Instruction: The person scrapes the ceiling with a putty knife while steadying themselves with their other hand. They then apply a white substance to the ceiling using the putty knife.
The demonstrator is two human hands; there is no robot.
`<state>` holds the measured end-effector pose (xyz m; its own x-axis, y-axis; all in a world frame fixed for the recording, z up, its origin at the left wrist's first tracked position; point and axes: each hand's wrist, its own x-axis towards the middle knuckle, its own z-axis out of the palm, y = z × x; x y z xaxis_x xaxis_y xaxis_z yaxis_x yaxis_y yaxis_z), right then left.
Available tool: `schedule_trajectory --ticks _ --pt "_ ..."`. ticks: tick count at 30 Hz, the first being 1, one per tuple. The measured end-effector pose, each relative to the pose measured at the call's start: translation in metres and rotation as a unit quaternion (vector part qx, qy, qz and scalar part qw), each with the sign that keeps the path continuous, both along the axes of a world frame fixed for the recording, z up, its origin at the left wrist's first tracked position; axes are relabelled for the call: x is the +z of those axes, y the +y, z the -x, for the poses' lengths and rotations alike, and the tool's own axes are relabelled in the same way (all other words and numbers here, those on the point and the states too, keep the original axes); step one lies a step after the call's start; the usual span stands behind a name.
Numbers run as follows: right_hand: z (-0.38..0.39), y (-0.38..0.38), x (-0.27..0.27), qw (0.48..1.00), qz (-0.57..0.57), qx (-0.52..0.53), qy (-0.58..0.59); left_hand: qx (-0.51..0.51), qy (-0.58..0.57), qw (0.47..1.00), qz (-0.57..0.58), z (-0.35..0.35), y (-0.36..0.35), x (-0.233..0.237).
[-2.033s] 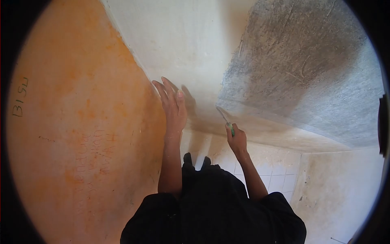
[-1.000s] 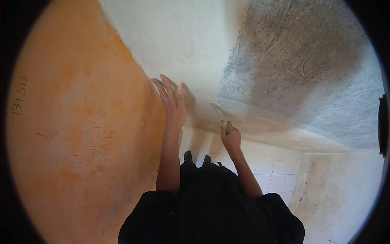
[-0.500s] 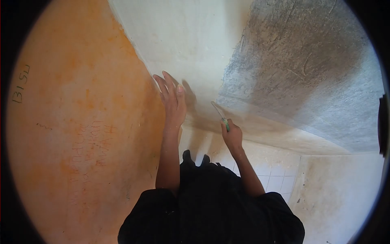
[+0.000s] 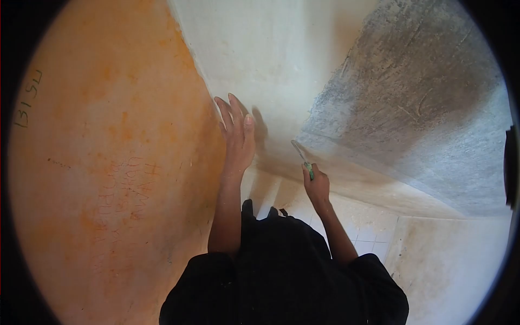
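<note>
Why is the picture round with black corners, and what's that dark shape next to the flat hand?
Head view: a fisheye lens bends the walls and leaves a black ring round the edge; the dark shape is a shadow cast by the left hand on the pale wall; the right hand and its green-handled tool look slightly soft.

Your left hand (image 4: 238, 138) lies flat on the front wall (image 4: 276, 59), just right of the corner where it meets the side wall (image 4: 108, 162) on your left. Your right hand (image 4: 317, 187) sits lower and to the right, gripping a tool (image 4: 302, 156) whose tip touches the front wall. Below both hands lies the floor (image 4: 368, 227), with your feet (image 4: 248, 208) on it.
</note>
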<state>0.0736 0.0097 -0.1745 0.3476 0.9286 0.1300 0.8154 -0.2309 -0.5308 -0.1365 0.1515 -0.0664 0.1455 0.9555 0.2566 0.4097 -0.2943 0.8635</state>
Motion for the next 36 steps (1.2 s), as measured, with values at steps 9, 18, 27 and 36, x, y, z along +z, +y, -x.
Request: schedule_trajectory --ticks 9,18,27,36 --pt "-0.004 -0.005 0.015 1.000 0.010 -0.009 0.021 0.005 0.006 1.000 -0.008 -0.005 0.004 -0.004" --pt "-0.008 -0.001 0.024 1.000 0.019 0.004 -0.004 0.033 0.024 0.998 -0.044 -0.010 0.006 -0.011" --pt "-0.002 0.010 0.012 0.999 -0.012 0.035 -0.037 0.024 0.016 0.999 -0.034 -0.006 0.003 -0.005" --pt "0.000 0.013 0.011 0.997 -0.009 0.032 -0.072 0.021 0.004 1.000 -0.018 -0.004 0.000 -0.003"
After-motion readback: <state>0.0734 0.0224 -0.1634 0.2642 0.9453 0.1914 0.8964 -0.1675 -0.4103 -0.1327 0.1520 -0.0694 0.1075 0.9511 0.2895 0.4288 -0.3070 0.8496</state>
